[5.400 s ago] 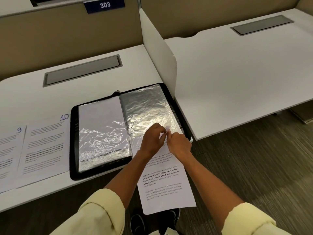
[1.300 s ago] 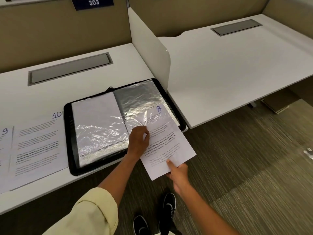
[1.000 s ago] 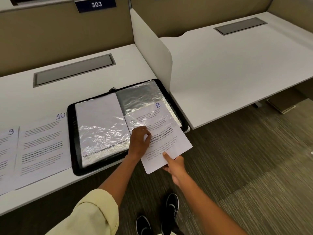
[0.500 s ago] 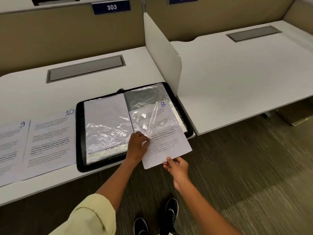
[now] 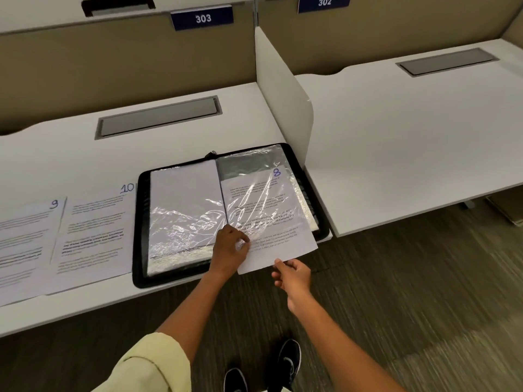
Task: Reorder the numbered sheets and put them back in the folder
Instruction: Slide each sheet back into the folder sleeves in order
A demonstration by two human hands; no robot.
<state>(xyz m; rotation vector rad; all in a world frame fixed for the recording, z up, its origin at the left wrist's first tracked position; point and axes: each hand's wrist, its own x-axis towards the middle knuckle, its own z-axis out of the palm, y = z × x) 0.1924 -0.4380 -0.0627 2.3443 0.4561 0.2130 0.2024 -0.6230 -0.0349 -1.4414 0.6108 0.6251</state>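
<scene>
A black zip folder (image 5: 140, 222) lies open on the white desk, showing two clear plastic sleeves. Sheet 8 (image 5: 278, 244) is most of the way inside the right sleeve (image 5: 254, 168), and its lower end sticks out over the desk's front edge. My left hand (image 5: 230, 247) pinches the sleeve's lower edge near the folder's spine. At the sheet's bottom edge, my right hand (image 5: 291, 275) holds it with the fingertips. Sheet 10 (image 5: 93, 227) and sheet 9 (image 5: 25, 239) lie flat on the desk to the left of the folder.
A white divider panel (image 5: 283, 94) stands just right of the folder, with a second white desk (image 5: 396, 137) beyond it. Each desk has a grey cable flap (image 5: 158, 116) at the back. Below the desk edge are carpet and my shoes (image 5: 288, 360).
Sheet 8 has slid further up into the right sleeve, leaving less of it hanging over the desk edge. My right hand followed it up; my left hand stayed on the sleeve's lower edge.
</scene>
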